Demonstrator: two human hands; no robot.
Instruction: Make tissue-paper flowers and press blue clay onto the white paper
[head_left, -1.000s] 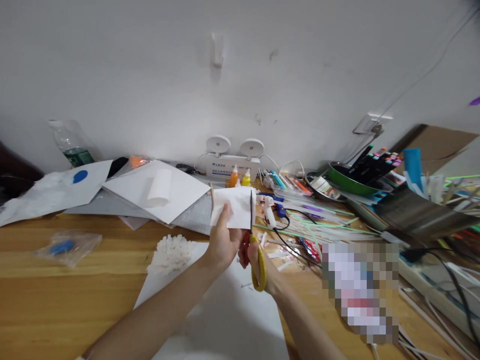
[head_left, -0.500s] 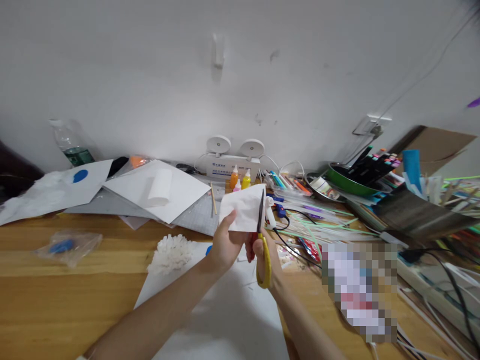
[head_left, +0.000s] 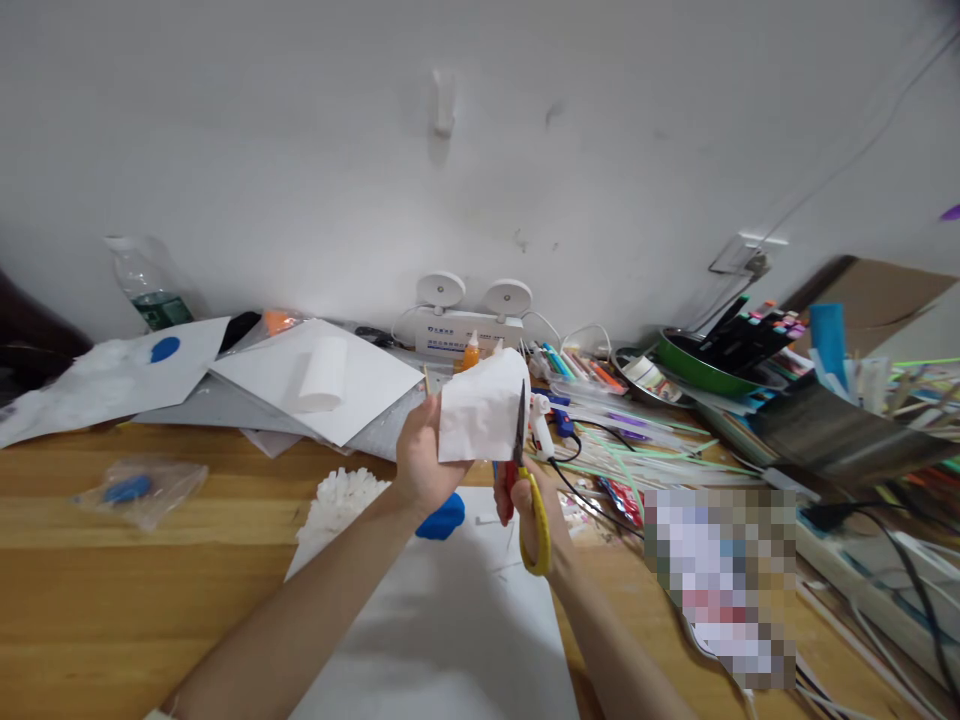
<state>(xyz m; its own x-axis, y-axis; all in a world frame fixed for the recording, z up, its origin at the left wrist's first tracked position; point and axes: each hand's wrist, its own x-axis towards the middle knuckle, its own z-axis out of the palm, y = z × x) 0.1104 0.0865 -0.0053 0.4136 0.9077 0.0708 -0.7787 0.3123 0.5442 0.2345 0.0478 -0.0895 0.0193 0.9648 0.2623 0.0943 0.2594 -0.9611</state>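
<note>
Left hand (head_left: 421,460) holds creased white paper piece (head_left: 480,410) by lower left, raised above wooden table (head_left: 225,600). Right hand (head_left: 551,510) grips scissors with yellow-and-red handles (head_left: 538,550), blades at paper's right edge. Apparently trimming; next move likely calls for steady paper.

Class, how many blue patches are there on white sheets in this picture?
2: one blue patch on the far-left sheet, another blue patch on the large sheet below the left hand, which may cover part. More could be hidden.

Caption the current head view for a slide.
Left hand holds white paper sheet; right hand holds red-and-yellow-handled scissors at its edge.
</note>
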